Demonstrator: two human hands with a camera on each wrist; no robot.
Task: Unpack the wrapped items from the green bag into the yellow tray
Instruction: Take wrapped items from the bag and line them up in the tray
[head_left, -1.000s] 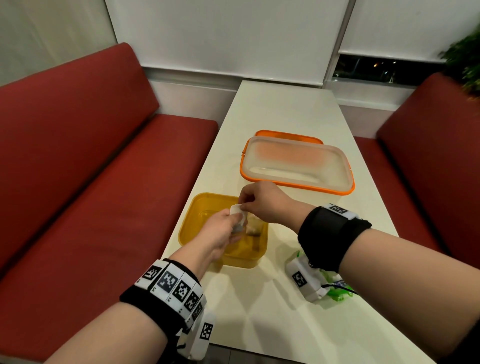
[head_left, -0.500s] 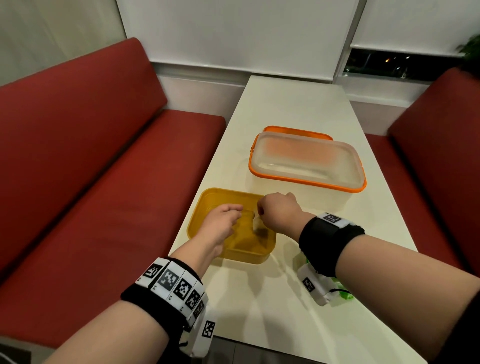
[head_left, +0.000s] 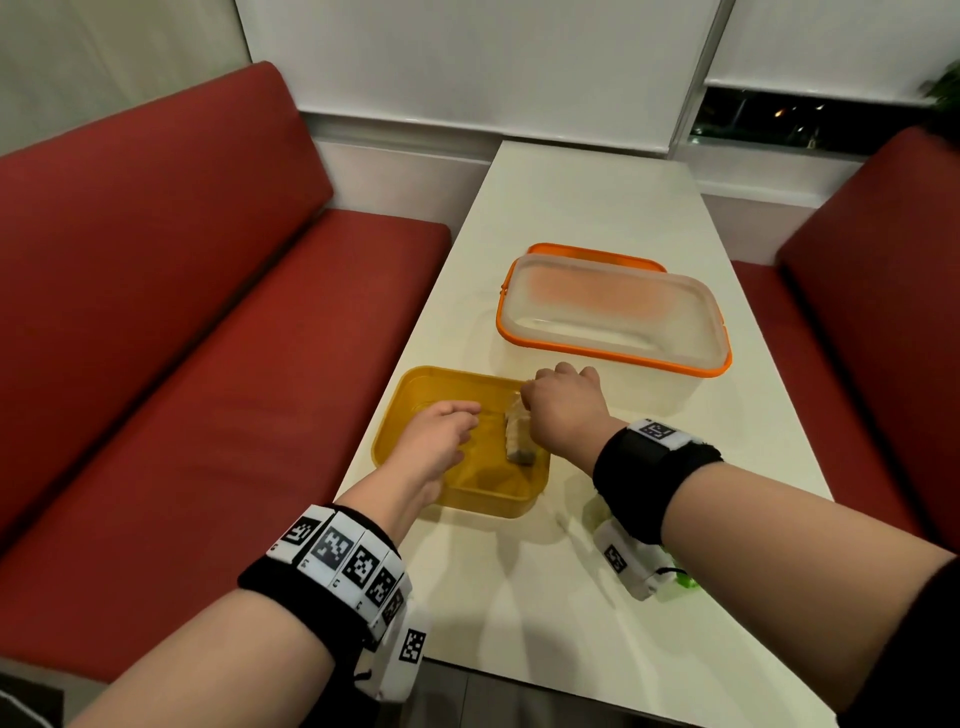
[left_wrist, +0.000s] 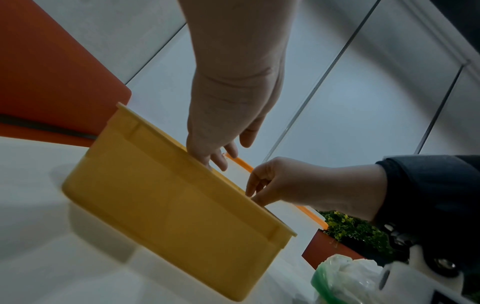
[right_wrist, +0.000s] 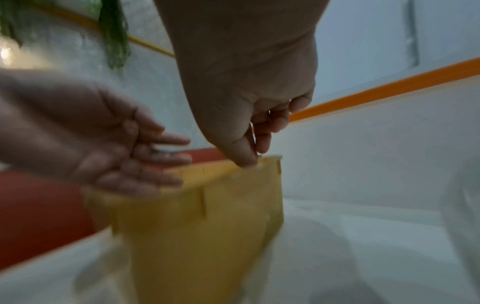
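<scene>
The yellow tray (head_left: 441, 371) sits at the near left of the white table (head_left: 571, 208). A wrapped item (head_left: 518, 441), pale in clear film, lies along the tray's right side. My right hand (head_left: 527, 401) pinches the top of its wrapper between thumb and forefinger; the right wrist view shows that pinch (right_wrist: 250, 148) just above the tray (right_wrist: 207, 216) rim. My left hand (head_left: 460, 420) hovers open over the tray's left half, palm bare and holding nothing. The green bag (left_wrist: 337, 275) lies crumpled under my right forearm, barely visible in the head view (head_left: 688, 582).
A clear box with an orange rim (head_left: 613, 312) stands just beyond the tray, resting on an orange lid. Red bench seats (head_left: 208, 364) flank the table on both sides. The table's near edge (head_left: 571, 686) runs under my forearms.
Both hands came down from above the tray. My left hand let go of the wrapped item and opened; the right hand lowered the item onto the tray's right side.
</scene>
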